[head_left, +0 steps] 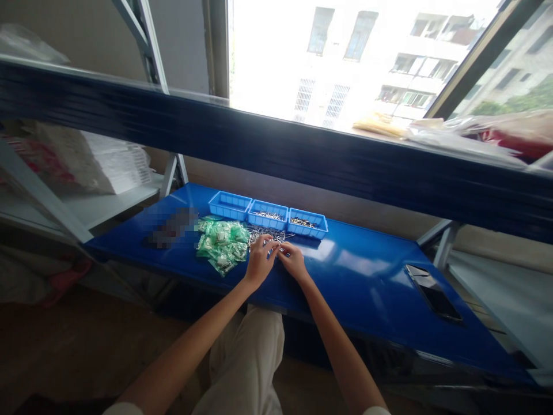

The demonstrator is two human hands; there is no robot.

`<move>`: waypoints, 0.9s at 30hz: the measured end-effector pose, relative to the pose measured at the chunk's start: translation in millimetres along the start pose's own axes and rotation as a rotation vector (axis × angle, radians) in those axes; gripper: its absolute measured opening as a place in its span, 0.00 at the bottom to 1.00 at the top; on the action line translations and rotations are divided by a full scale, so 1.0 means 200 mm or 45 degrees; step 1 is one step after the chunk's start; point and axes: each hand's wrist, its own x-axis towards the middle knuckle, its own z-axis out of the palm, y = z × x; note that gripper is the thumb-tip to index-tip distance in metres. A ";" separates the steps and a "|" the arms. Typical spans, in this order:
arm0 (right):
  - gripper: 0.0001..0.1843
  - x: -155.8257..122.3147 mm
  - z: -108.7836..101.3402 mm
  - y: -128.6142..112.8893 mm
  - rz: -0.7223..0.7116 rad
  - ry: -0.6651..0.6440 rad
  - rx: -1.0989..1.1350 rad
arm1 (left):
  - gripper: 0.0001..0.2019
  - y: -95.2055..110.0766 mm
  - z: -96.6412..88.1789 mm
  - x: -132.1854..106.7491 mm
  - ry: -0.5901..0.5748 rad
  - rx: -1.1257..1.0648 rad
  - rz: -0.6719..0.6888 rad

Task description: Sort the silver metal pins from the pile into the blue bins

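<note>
My left hand (261, 259) and my right hand (292, 257) meet over the blue table (345, 282), their fingertips pinched close together. Whatever sits between the fingers is too small to make out. Just behind them lies a loose heap of thin metal pins (276, 235), possibly screws or nails. To the left of my left hand is a pile of small green plastic packets (222, 242). Beyond the heap stand three joined blue bins: the left bin (229, 211) shows a bare floor, while the middle bin (268, 223) and the right bin (307, 230) hold similar thin metal pieces.
A smartphone (433, 292) lies near the table's right end. A blurred-out dark object (173, 227) rests at the left. A dark blue shelf beam (276, 147) crosses above the table. White stacked boxes (112, 161) stand on a side shelf.
</note>
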 end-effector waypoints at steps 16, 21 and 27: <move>0.12 -0.01 0.01 -0.07 -0.041 0.072 0.029 | 0.07 0.00 0.01 0.01 0.042 0.007 -0.048; 0.12 -0.01 0.02 -0.08 -0.065 0.080 -0.028 | 0.07 -0.03 0.04 0.02 0.057 -0.017 -0.148; 0.12 -0.02 0.01 -0.09 -0.084 0.083 -0.012 | 0.07 -0.03 0.04 0.01 0.094 -0.032 -0.186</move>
